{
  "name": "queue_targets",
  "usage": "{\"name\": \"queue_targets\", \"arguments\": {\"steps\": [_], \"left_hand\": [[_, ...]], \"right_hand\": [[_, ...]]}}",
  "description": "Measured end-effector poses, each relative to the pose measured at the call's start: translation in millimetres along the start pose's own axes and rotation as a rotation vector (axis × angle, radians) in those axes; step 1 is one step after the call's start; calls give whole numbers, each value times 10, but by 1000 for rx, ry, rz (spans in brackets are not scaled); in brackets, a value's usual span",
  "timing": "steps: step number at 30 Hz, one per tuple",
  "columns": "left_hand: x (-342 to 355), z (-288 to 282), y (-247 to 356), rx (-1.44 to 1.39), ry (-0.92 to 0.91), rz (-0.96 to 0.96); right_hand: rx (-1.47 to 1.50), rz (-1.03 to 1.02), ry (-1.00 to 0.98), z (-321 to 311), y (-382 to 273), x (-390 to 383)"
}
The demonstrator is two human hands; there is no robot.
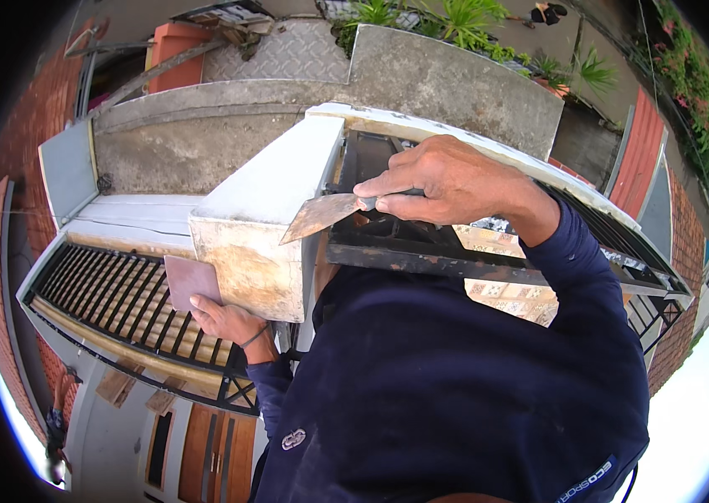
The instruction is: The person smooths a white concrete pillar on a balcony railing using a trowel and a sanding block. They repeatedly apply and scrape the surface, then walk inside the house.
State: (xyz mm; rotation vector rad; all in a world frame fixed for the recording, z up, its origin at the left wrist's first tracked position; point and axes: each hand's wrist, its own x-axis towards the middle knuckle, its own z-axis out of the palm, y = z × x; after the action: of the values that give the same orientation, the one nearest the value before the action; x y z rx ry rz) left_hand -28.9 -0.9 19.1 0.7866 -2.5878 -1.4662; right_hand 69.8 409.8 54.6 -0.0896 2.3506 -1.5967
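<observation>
Pinching tight a rusty metal scraper (321,216) in right hand (447,180), a flat pink board (191,282) in left hand (229,321); between those fingers, probably leaving a brown-patched white block pillar (250,260) half done.

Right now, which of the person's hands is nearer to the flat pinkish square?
Left. The left hand holds the pinkish square near its lower edge. The right hand is farther off, up and to the right in the picture, holding a scraper at the white pillar.
</observation>
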Motion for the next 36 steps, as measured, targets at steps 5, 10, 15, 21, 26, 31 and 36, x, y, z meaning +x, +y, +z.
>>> {"name": "queue_targets", "arguments": {"steps": [5,10,15,21,26,31,36], "left_hand": [[-12,10,9,-60,-39,-15],[-20,25,11,-64,-50,28],[12,16,-40,-130,-79,15],[30,11,-83,-156,-69,43],[9,27,-72,-134,-64,86],[-3,29,-65,-117,-44,100],[26,23,-101,-185,-66,91]], "right_hand": [[148,-52,-19,26,2,70],[68,72,-59,20,11,109],[82,20,-37,132,-98,354],[0,33,-9,4,-93,290],[63,22,10,83,-67,278],[32,29,91,436,-2,586],[67,174,177,450,40,451]]}}
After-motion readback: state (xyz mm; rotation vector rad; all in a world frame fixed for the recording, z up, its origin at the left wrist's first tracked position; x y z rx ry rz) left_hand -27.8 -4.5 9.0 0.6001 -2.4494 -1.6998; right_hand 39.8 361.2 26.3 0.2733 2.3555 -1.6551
